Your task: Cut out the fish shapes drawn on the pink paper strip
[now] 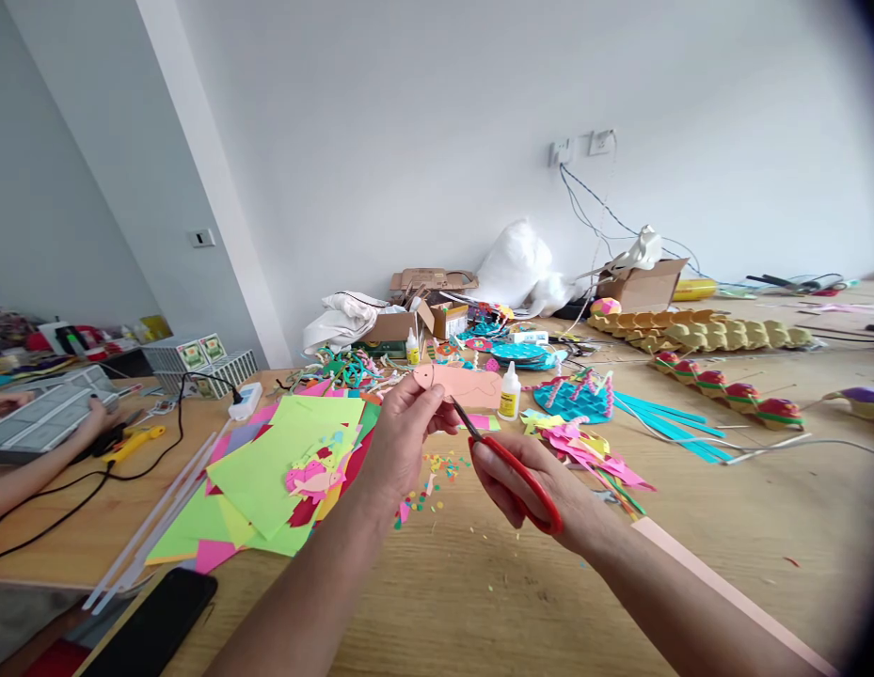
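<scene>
Between the thumb and fingers of my left hand point(406, 423) is a piece of peach paper point(471, 385) with a fish outline drawn on it. Its left end is rounded like a head and carries a small dot. My right hand point(528, 480) grips red-handled scissors point(542, 503), their dark blades pointing up and left at the paper's lower edge, close to my left fingertips. Whether the blades touch the paper I cannot tell. Just right of the paper stands a white glue bottle point(509, 393) with a yellow label. Small coloured scraps point(442, 470) lie on the table below.
Coloured paper sheets point(267, 470) with cut-out pink shapes lie to the left, near a black phone point(154, 625). Painted egg-carton strips point(719, 384) and blue paper strips point(676, 423) lie right. At far left, another person's hand point(94, 423) holds a grey box-like frame point(48, 418).
</scene>
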### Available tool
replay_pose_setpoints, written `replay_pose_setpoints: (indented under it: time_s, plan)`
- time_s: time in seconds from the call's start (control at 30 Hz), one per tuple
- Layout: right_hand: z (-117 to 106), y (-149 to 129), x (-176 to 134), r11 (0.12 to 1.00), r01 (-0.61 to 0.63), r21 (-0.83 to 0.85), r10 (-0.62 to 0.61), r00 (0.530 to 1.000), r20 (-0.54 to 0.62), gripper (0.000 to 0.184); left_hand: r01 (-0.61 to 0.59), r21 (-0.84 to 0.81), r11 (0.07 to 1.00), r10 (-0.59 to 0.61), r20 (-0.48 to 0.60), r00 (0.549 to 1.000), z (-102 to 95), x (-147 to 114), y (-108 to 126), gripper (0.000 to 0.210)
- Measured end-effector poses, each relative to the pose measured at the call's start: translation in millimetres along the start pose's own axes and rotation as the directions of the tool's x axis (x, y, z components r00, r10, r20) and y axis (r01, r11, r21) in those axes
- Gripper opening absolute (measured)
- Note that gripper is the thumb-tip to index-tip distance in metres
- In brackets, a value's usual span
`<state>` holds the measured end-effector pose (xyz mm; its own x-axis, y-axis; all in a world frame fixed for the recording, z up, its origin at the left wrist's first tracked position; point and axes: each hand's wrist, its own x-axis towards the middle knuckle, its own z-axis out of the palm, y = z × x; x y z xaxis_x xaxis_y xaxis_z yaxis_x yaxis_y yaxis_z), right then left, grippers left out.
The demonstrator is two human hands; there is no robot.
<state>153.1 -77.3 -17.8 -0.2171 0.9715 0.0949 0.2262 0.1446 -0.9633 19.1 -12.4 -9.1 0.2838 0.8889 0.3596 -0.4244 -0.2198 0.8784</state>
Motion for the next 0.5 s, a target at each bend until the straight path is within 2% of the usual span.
replay_pose_setpoints:
  time_s: [0.5]
  plan:
    - [-2.6,-3.3,-2.7,0.997,0.016,-0.078,-0.012,0.999,0.051,0.051,0.070,0.038,0.997,-0.071,0.023,0.997,-2.9,0.8,10.3,0.015]
